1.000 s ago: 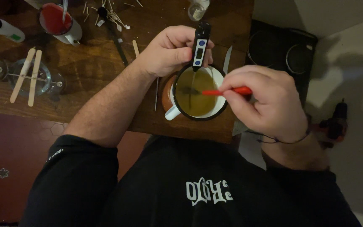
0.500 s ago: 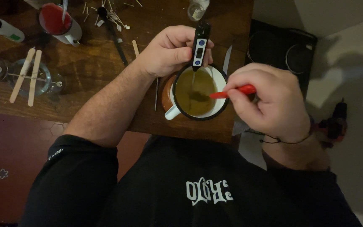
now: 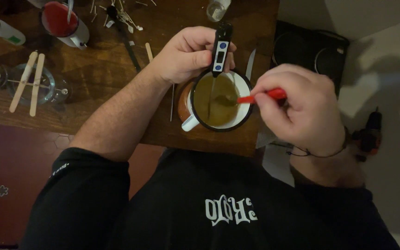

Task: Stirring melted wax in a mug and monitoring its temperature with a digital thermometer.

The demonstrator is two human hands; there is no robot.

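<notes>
A white enamel mug (image 3: 191,121) with a dark rim stands near the front edge of the wooden table (image 3: 98,69). It holds a yellow-green liquid (image 3: 215,106). My left hand (image 3: 184,53) grips a black digital probe thermometer (image 3: 220,48) over the mug's far rim, its thin probe dipping into the liquid. My right hand (image 3: 299,111) pinches the red handle of a spoon (image 3: 258,97), whose bowl sits in the liquid on the mug's right side.
At the table's back left stand a mug of red liquid (image 3: 63,23), a glass jar with two wooden sticks across it (image 3: 31,83), and scattered wicks (image 3: 123,16). A black two-ring hotplate (image 3: 309,53) lies to the right. A small glass jar (image 3: 217,8) stands at the back.
My right hand has drawn the red spoon rightward and slightly up across the liquid. The left hand and thermometer stay put.
</notes>
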